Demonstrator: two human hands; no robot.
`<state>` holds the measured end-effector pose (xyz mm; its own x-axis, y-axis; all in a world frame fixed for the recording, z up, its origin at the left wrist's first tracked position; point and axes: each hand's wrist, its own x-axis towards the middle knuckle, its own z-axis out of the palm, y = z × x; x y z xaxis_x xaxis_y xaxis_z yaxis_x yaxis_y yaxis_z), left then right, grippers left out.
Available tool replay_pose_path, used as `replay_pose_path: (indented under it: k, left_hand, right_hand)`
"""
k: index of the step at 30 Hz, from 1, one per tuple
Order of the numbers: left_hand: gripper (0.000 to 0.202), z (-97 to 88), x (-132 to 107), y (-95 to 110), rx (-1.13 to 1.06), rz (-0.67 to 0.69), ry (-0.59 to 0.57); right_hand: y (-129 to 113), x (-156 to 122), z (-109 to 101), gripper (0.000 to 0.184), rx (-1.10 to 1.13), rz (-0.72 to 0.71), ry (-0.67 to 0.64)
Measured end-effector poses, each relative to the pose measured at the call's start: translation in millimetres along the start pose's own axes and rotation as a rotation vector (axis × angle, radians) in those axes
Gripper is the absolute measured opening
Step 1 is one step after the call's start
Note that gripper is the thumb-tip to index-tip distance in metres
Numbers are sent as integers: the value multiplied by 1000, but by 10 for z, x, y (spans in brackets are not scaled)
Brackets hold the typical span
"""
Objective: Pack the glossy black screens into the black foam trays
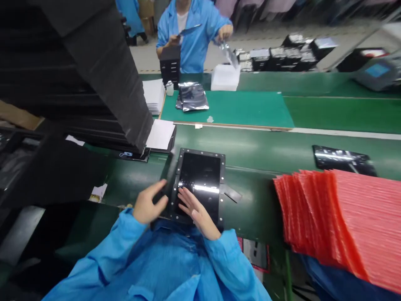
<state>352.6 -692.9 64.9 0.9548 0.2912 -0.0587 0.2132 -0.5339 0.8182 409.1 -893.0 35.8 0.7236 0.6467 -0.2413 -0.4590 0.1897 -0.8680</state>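
Note:
A black glossy rectangular panel (pixel 200 175) with a studded frame lies on the green belt (pixel 266 150) right in front of me. My right hand (pixel 197 213) rests flat on its near part, fingers stretched out. At the panel's left edge, my left hand (pixel 147 205) curls its fingers around a dark flap or strip (pixel 171 173) that sticks up there. A thin black tab (pixel 232 193) juts from the panel's right side.
A fanned stack of red sheets (pixel 341 221) fills the right. A black bag (pixel 343 159) lies on the belt. A tall stack of black trays (pixel 78 71) stands left, by white sheets (pixel 160 133). Across the belt a person in blue handles a silver bag (pixel 228 52) over a white box (pixel 225 77).

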Motion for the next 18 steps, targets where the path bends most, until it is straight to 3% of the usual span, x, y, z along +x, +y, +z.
replay_pose_path:
  k: [2, 5, 9, 14, 16, 18]
  left_hand:
    - [58, 203, -237, 397, 199, 234, -124]
    - [53, 488, -370, 674, 439, 311, -208]
    - [46, 621, -347, 625, 567, 255, -197]
    - [43, 677, -327, 621, 578, 235, -146]
    - [43, 695, -373, 624, 564, 221, -136]
    - [42, 686, -460, 587, 544, 183, -123]
  right_hand:
    - [33, -28, -64, 67, 79, 57, 157]
    - [-25, -39, -312, 60, 90, 93, 394]
    - [-234, 150, -676, 50, 33, 92, 363]
    - [-486, 325, -900, 39, 0, 191, 266]
    - [-560, 207, -1091, 43, 22, 165, 317]
    - [-604, 1, -1388, 47, 83, 95, 491]
